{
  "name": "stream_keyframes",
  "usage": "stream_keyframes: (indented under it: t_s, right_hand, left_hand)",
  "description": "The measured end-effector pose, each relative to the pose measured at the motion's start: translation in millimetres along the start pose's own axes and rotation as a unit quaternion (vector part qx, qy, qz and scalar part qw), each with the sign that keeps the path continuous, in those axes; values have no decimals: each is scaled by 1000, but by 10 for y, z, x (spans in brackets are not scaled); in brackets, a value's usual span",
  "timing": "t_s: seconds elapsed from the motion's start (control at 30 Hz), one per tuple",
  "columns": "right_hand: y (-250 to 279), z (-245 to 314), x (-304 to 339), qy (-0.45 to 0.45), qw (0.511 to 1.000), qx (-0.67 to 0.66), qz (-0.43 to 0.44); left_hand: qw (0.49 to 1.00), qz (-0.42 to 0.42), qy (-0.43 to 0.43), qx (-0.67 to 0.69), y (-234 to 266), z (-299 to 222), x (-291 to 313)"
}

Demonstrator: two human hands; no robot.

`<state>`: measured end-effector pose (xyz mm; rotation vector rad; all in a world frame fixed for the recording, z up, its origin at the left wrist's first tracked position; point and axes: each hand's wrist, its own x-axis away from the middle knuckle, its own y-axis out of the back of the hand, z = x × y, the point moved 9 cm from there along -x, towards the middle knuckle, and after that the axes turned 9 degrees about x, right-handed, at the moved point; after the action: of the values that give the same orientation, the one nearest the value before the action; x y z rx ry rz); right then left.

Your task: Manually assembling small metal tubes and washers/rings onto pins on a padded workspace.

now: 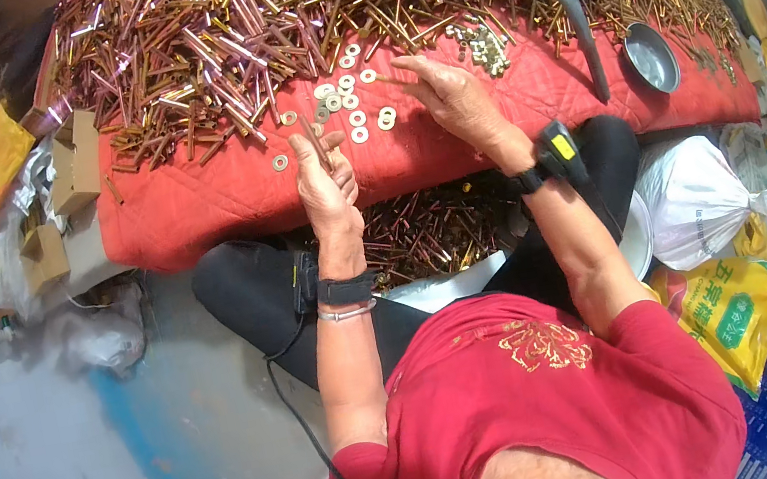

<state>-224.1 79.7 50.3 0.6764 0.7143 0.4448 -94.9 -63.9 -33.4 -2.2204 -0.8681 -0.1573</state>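
— What's on the red cloth (195, 205)?
— A heap of metal rods (265, 16) along its far edge, washers (349, 93) mid-cloth.
— The hands?
— Left hand (325, 183) grips one rod (314, 139), upright, tip toward the heap. Right hand (450, 91) pinches at the washers; probably threading one on, which needs lining hole with tip.

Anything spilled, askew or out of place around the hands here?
Nothing stands out. The left hand holds a thin rod upright; the right hand reaches toward loose washers on the red cloth.
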Motion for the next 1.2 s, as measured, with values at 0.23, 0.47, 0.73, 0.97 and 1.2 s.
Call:
stream_keyframes:
  t_s: [0.23, 0.47, 0.73, 0.97, 1.2]
  right_hand:
    - [-200, 246, 222, 98, 983, 106, 114]
    - [-258, 320, 140, 56, 928, 269, 251]
    - [-755, 288, -114, 126, 832, 308, 443]
    - [-353, 225, 255, 143, 927, 184, 295]
    - [9, 199, 322, -93, 955, -204, 197]
  left_hand:
    - [994, -42, -44, 96, 77, 22, 155]
    - [995, 13, -89, 48, 128, -12, 128]
    - [985, 60, -32, 156, 12, 122, 112]
    - [985, 101, 56, 126, -38, 176, 157]
    - [985, 133, 87, 66, -134, 220, 171]
